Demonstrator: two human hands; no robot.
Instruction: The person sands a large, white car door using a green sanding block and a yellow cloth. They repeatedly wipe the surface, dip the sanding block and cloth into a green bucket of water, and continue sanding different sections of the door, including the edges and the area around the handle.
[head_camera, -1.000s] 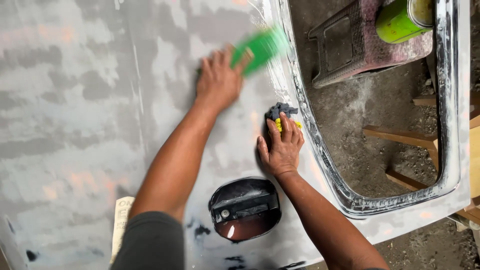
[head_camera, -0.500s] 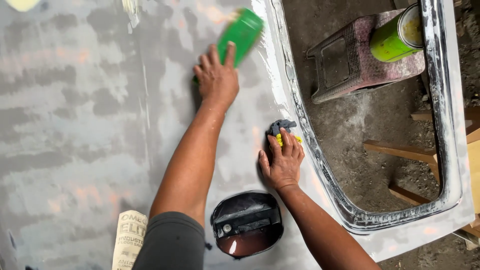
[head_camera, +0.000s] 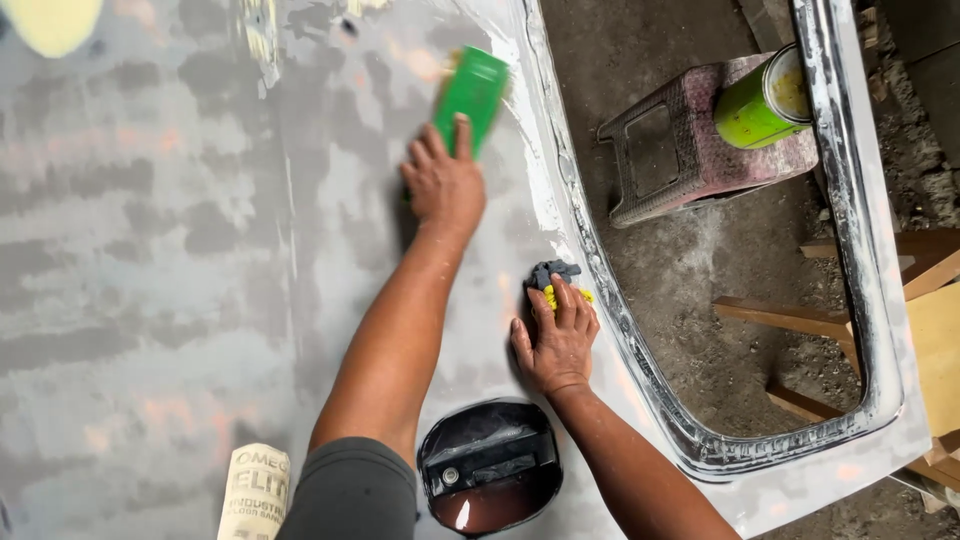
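My left hand (head_camera: 443, 184) grips a green sanding block (head_camera: 472, 92) and presses it flat against a grey, patchily primed car body panel (head_camera: 150, 250), close to the window frame. My right hand (head_camera: 556, 338) rests palm-down on the same panel, lower down, with a dark and yellow rag (head_camera: 558, 280) under its fingertips. Just below my hands is a black recessed door-handle pocket (head_camera: 490, 466) in the panel.
A bare-metal window opening (head_camera: 690, 440) edges the panel on the right. Through it I see a dirt floor, a reddish plastic stool (head_camera: 700, 150) carrying a green tin (head_camera: 765, 100), and wooden pieces (head_camera: 780, 320). A roll of sandpaper (head_camera: 255, 492) lies at the bottom left.
My left hand has slid the green block up along the panel beside the window frame. My right hand has stayed pressed on the rag.
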